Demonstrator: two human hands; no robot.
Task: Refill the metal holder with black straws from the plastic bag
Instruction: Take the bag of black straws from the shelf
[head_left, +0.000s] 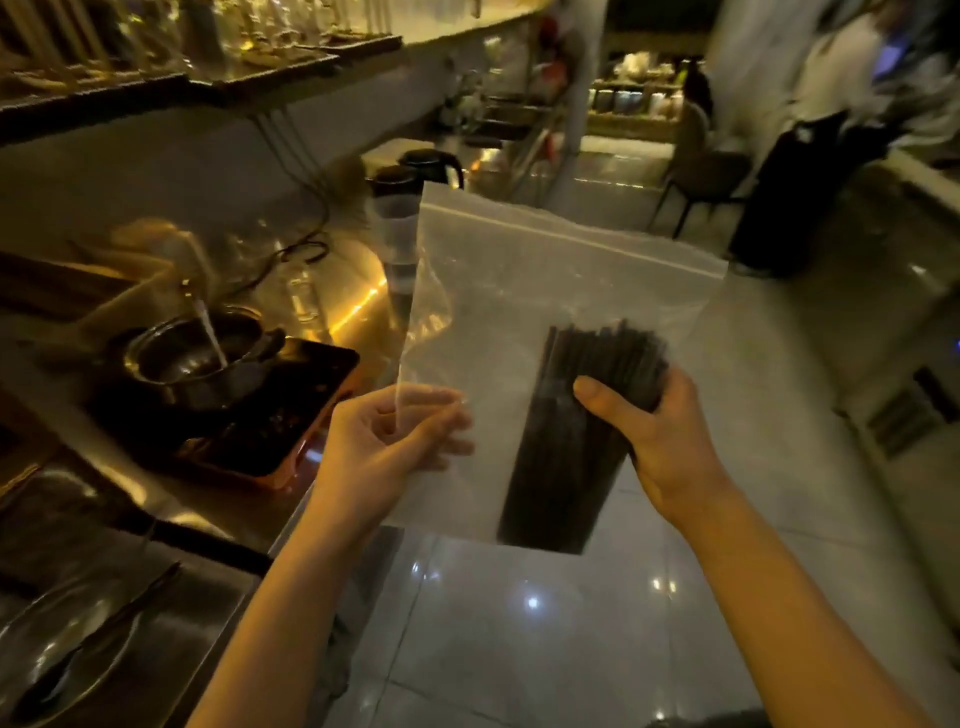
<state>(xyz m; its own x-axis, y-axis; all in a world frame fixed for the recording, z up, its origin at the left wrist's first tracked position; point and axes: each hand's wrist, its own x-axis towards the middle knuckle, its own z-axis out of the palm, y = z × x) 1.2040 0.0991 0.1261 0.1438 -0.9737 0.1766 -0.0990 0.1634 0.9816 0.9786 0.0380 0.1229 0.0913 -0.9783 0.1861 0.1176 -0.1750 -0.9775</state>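
I hold the large clear zip-top plastic bag (545, 291) up in the air over the glossy tiled floor (519, 623), beside the steel counter (218, 514) on my left, and it feels like almost nothing: thin, limp film that sags and slides, so it needs both hands to stay spread. Its zip strip runs across the top and looks pressed closed, though I can't be sure from here. Inside, the bundle of thin black plastic straws (576, 415) stands nearly upright against the bag's lower right, light but stiff as a pack, each one likely to slip loose or kink if I squeeze hard. My right hand (660, 431) is wrapped around that bundle through the film, thumb in front, fingers behind, near its upper half. My left hand (395, 441) pinches the bag's left edge, fingers curled around the film. I judge the zip corners the best place to take hold next. I can't pick out the metal holder with certainty.
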